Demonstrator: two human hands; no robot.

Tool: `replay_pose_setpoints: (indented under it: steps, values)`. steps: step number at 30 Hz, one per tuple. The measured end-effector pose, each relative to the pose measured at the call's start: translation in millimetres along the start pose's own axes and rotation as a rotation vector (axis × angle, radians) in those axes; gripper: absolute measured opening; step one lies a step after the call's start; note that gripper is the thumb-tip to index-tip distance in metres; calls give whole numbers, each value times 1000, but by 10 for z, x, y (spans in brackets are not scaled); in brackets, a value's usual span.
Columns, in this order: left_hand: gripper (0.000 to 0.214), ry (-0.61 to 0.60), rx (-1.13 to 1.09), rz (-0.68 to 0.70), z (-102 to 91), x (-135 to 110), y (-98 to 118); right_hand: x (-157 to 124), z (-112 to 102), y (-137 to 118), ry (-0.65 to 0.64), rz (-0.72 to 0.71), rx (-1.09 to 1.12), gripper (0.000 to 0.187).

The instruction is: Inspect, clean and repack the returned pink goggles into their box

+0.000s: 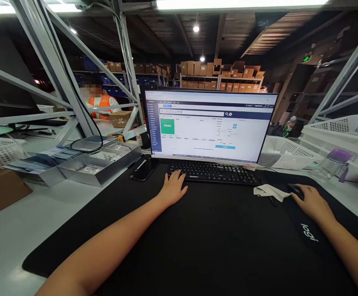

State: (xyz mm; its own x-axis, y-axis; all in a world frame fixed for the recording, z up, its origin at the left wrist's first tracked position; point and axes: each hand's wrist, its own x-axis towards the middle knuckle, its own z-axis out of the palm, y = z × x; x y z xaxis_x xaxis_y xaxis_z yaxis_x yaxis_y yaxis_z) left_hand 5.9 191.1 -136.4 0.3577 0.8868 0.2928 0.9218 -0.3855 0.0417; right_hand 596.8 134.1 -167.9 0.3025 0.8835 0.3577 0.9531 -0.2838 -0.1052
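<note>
My left hand (173,189) rests at the left end of a black keyboard (216,172), palm down, its fingers apart on the keys. On the right, my right hand (314,201) is wrapped over a dark computer mouse (296,190). A pale cloth (270,191) lies just left of the mouse. Behind the keyboard stands a monitor (209,127) showing a page with a green square and a search bar. A smartphone (145,169) lies left of the keyboard. Under both hands spreads a black desk mat (209,238).
Grey trays (99,166) with packets stand at left, near a cardboard box (3,193). White perforated baskets (342,131), a clear jar with a purple lid (333,164) and a green bottle (288,126) are at right. Beyond the metal frame, a person in an orange vest (104,102) works.
</note>
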Motion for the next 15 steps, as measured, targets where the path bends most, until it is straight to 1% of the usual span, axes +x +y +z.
replay_pose_setpoints:
  steps: [3, 9, 15]
  values:
    - [53, -6, -4, -1, -2, -2, -4, 7, 28, -19, -13, -16, 24, 53]
    - [54, -25, -7, -5, -29, -16, 7, 102, 145, 16, -10, -5, 50, 67]
    - [55, -17, -6, -2, -24, -25, 7, 116, 212, 67, 26, -21, 76, 70]
